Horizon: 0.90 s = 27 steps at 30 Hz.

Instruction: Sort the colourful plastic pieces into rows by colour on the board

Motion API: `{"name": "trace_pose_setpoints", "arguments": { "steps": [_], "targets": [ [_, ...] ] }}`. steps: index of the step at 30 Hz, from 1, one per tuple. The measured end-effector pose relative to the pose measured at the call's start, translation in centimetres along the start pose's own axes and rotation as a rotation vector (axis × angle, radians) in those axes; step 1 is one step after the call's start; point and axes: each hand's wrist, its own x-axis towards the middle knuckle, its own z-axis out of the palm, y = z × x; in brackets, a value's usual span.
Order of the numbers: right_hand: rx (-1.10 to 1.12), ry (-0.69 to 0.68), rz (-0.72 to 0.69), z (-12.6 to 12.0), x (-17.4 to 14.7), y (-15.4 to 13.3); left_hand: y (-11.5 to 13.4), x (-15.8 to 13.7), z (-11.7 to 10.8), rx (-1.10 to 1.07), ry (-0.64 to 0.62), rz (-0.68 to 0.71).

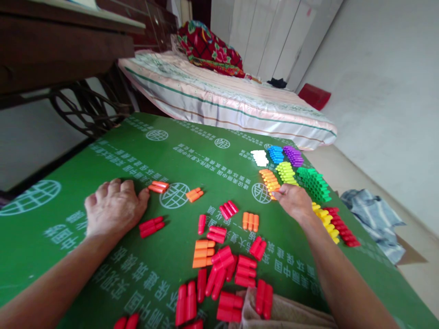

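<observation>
My left hand point(115, 205) rests palm down on the green board point(137, 155), holding nothing, with its thumb stretched out beside an orange plastic piece point(158, 187). A red piece point(151, 226) lies just below that hand. At the right, my right hand point(294, 199) pinches the near end of a row of orange pieces point(269, 180); its fingers partly hide what they grip. Around it stand neat rows of lime point(285, 172), green point(313, 183) and yellow point(327, 221) pieces. The pieces look like short joined tubes with narrower rounded tips.
Loose red point(187, 304) and orange point(203, 253) pieces are scattered near me, some by a brownish cloth point(284, 313). White point(259, 158), blue point(275, 154), purple point(292, 156) and red point(343, 227) rows line the right side. A bed point(219, 98) stands beyond the board.
</observation>
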Motion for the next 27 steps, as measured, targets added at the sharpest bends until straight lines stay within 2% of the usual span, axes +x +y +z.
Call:
{"name": "trace_pose_setpoints", "arguments": {
  "steps": [6,11,16,21,27],
  "targets": [
    [0.203,-0.224,-0.323,-0.7,-4.1,-1.5,0.0,0.0,0.0,0.003,0.004,-0.004],
    [0.080,-0.279,-0.399,-1.5,-7.4,-3.0,-0.1,0.0,0.0,0.007,-0.003,0.000],
    [-0.091,-0.270,-0.519,-1.5,-7.6,-4.4,0.0,-0.1,-0.1,-0.003,-0.020,-0.004],
    [-0.151,-0.281,-0.439,-1.4,-7.3,-4.4,0.0,0.0,-0.3,0.003,-0.013,-0.009],
    [-0.149,-0.080,-0.072,-1.2,-4.8,-0.9,0.0,0.0,-0.3,0.011,-0.010,-0.010]
  ]
}}
